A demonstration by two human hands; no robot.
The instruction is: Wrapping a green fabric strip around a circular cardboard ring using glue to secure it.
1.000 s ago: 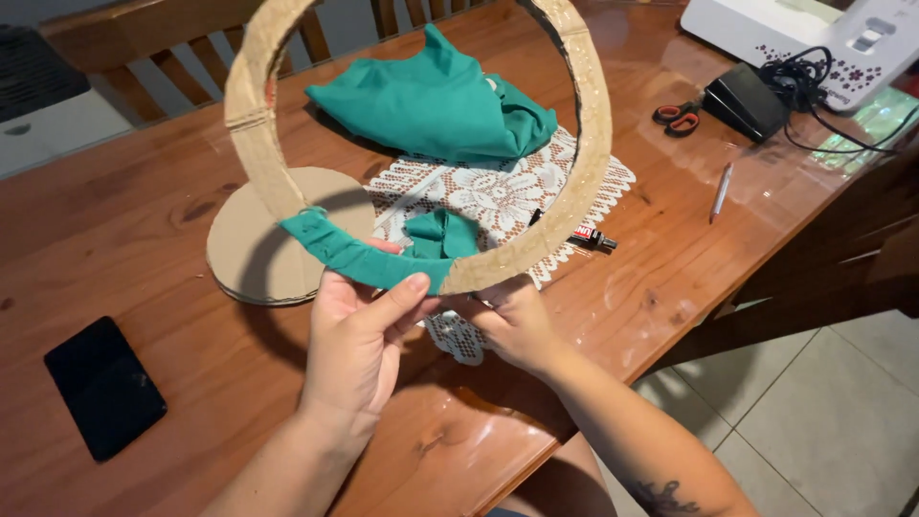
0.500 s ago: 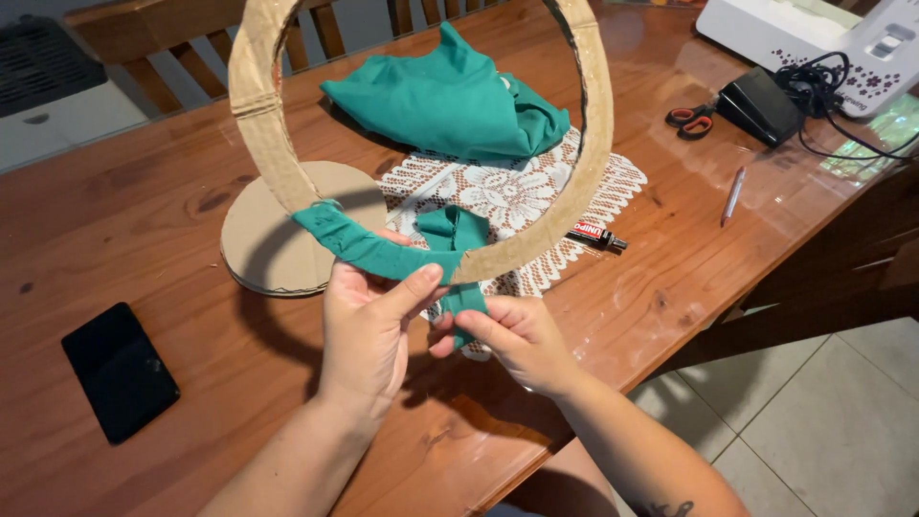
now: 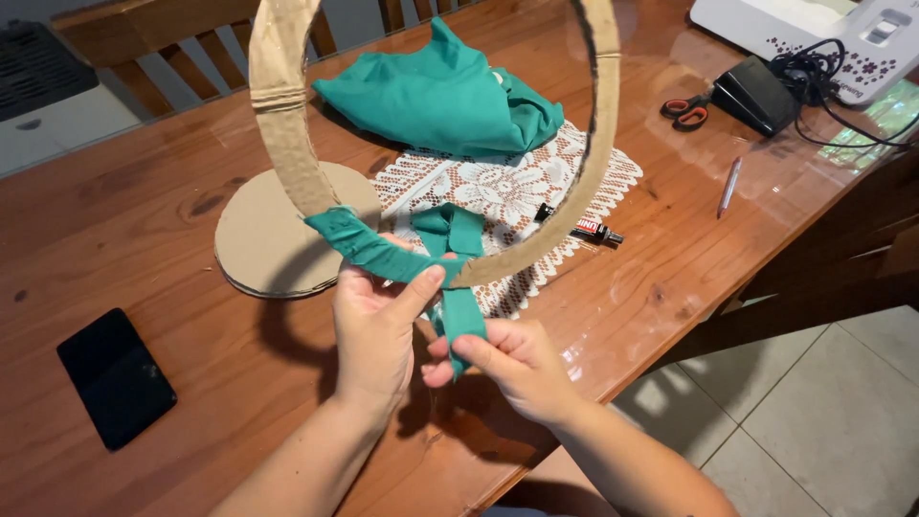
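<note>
A large cardboard ring (image 3: pixel 280 115) stands upright over the wooden table (image 3: pixel 124 220). Its lower arc is partly wrapped in a green fabric strip (image 3: pixel 356 244). My left hand (image 3: pixel 375 325) grips the ring at the wrapped part, thumb pressing the fabric. My right hand (image 3: pixel 512 369) pinches the strip's loose end (image 3: pixel 461 311), which comes down through the ring. A pile of green cloth (image 3: pixel 436 96) lies behind the ring on a white lace doily (image 3: pixel 507 191).
A cardboard disc (image 3: pixel 263 239) lies flat behind the ring. A glue tube (image 3: pixel 579 227), pen (image 3: pixel 729 185), red-handled scissors (image 3: pixel 685 110), black pedal (image 3: pixel 756 94) and white sewing machine (image 3: pixel 823 38) are to the right. A black phone (image 3: pixel 115 375) lies left.
My right hand has drawn the strip's loose end down through the ring toward me. The wrapped section of the ring has grown slightly.
</note>
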